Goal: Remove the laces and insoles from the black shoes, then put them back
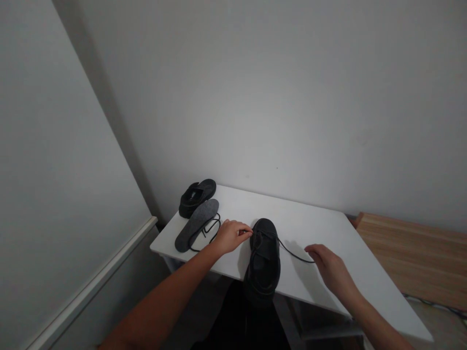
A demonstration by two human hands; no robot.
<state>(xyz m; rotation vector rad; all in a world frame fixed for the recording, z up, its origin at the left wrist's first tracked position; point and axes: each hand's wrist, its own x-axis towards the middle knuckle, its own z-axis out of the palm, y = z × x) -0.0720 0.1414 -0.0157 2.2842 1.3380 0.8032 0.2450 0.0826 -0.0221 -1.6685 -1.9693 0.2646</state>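
White table (314,221); left hand (229,236), right hand (329,266) flank shoe (267,250), palms down, both pinching lace (292,255).

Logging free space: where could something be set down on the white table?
The white table has bare room between the near shoe and the wall, and between the right hand and the wooden board. The left end is crowded with the other shoe, insole and loose lace; the near shoe and its lace lie between left hand and right.
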